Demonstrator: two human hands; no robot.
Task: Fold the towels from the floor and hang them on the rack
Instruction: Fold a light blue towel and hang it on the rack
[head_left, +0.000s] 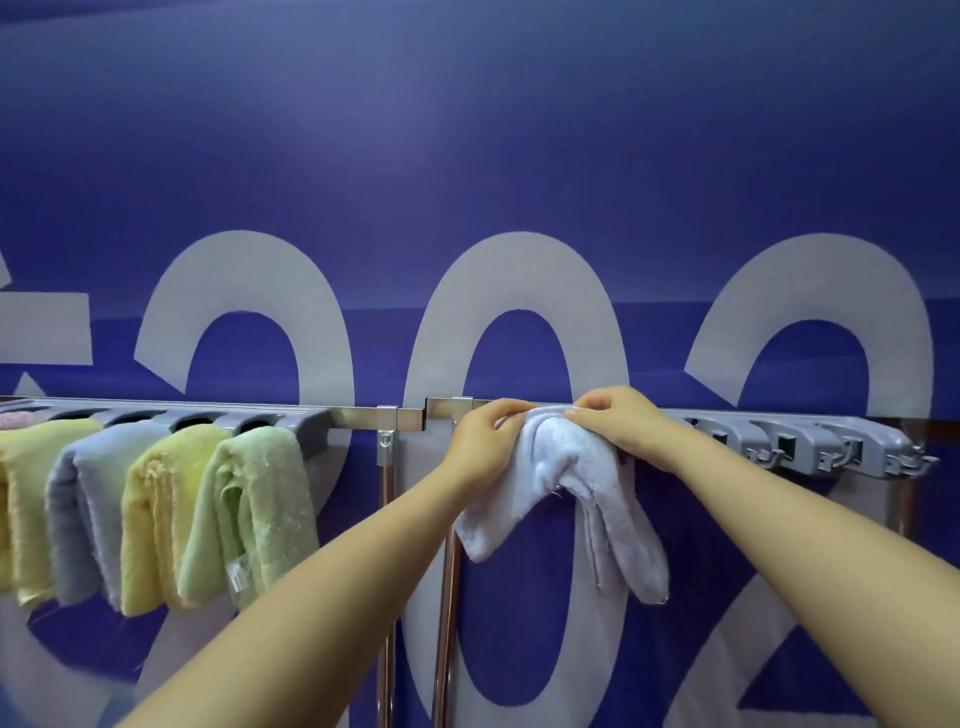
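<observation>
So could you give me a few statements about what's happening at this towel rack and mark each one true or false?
1. Both hands hold the white towel at the rack's top bar. True.
2. The left hand hangs idle at the person's side. False: it grips the towel's top edge, as does the right hand.
3. A green towel hangs to the left. True.
4. The grey clips on the right all hold towels. False: none hangs there.
5. The wall is red. False: it is blue with pale lettering.

Towel (566, 483) on rack (410, 418), right of four hung towels (249, 509).
</observation>
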